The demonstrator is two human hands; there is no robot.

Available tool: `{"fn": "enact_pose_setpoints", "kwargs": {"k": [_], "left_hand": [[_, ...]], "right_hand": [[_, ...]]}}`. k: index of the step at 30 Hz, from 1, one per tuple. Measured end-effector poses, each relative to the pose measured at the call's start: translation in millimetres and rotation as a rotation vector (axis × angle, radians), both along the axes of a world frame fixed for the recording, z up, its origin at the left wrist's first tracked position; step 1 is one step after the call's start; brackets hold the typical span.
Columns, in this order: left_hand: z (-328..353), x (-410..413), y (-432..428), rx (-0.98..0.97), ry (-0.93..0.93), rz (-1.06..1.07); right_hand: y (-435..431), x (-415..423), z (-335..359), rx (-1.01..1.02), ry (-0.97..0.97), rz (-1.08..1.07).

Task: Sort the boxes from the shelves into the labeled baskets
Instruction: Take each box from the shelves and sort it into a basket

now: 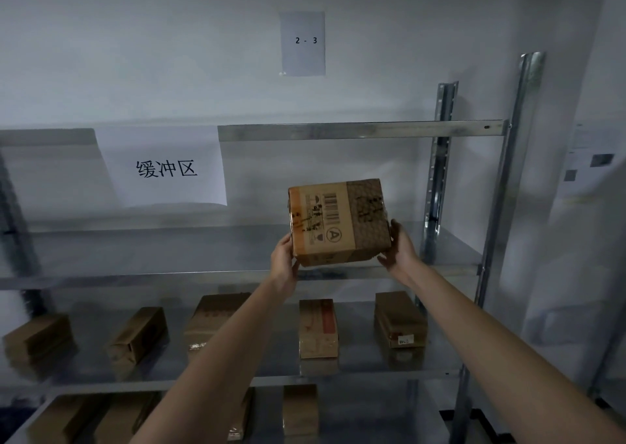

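Both bare forearms stretch up and away from the body, nearly straight, and converge toward the middle. The left hand (284, 261) clasps the lower left edge of a brown cardboard box (338, 221). The right hand (400, 251) cups its lower right corner, with the fingers (395, 231) lying up along the box's right side.
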State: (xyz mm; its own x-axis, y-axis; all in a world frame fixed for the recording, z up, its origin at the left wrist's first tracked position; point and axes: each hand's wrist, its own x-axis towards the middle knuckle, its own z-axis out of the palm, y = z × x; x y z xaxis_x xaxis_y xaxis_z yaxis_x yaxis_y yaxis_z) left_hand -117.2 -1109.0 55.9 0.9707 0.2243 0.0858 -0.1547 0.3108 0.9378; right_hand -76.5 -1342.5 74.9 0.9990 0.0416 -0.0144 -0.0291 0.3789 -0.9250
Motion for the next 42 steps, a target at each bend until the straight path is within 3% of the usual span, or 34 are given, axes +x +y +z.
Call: {"fn": "enact_pose_setpoints", "kwargs": {"k": [19,25,37,42], "left_hand": [[-8,2,23,-0.069,0.04,0.058],[-3,1,20,-0.069,0.021,0.133],[-7,6,11,-0.084,0.036,0.193],[-7,10,7,-0.166,0.043,0.203]], "right_hand": [[21,-10,5,-0.087,0.083,0.077],[20,-19,11,-0.063,0.08,0.177],[7,-25,13,-0.221,0.128,0.302],[-1,-24,6,-0.204,0.103,0.348]]}}
